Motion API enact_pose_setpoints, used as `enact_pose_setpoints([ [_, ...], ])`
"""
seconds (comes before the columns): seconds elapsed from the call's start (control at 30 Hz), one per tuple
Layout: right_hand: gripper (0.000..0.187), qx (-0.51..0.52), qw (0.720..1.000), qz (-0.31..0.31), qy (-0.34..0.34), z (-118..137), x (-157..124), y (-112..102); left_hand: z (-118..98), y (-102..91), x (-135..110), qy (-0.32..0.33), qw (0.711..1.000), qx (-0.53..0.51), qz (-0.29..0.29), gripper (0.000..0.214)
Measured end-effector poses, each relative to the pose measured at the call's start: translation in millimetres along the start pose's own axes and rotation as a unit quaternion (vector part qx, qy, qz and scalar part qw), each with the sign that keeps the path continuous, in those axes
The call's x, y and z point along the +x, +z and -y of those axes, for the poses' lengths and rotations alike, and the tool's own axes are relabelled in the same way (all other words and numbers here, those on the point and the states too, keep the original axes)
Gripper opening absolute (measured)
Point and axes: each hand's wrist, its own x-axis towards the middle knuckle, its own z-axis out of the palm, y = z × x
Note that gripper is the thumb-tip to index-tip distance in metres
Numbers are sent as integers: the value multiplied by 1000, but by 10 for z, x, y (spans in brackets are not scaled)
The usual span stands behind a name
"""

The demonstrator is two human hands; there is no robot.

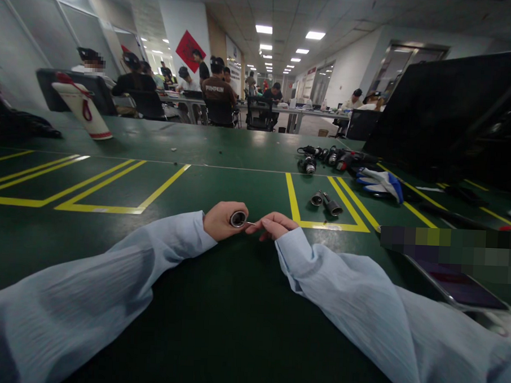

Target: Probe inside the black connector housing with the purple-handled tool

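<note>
My left hand [222, 220] is closed around a small dark cylindrical part with a shiny metal rim [238, 219], its hollow end facing me. From the right side of this part a thin metal piece [249, 224] sticks out. My right hand [278, 224] pinches at the outer end of that thin piece, fingertips close to the left hand. Whether the thin piece belongs to the part or is a separate tool, I cannot tell. Ahead to the right, two similar dark metal parts [333, 206] lie inside a yellow-taped box on the green table [222, 184].
Black cylindrical parts with cables [310, 164] lie in a heap further back. Right of them are blue-and-white gloves [383, 184], a large black monitor [445, 104] and a phone-like device [458, 285]. A white bottle [85, 108] leans at the left. People sit at tables beyond.
</note>
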Motion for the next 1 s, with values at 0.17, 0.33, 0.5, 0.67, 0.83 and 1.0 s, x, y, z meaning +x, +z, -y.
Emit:
enact_pose_setpoints([
  [0.17,14,107,994,17,35,-66,65,-24,4,-2,-2,-15,1000,-17,-10,20],
  [0.33,14,70,997,-7,17,-56,37,3,18,2,3,8,1000,-3,0,21],
  [0.5,14,-4,1000,-13,-10,-6,-16,38,12,4,1,6,999,34,12,17],
  [0.67,13,54,998,6,12,-25,20,10,36,12,-5,20,1000,19,3,17],
  [0.83,13,135,989,37,57,-79,93,-53,-22,-10,-6,17,1000,-25,-7,16],
  [1.0,13,186,978,56,76,-83,119,-80,-49,-23,-10,11,999,-41,-13,16],
])
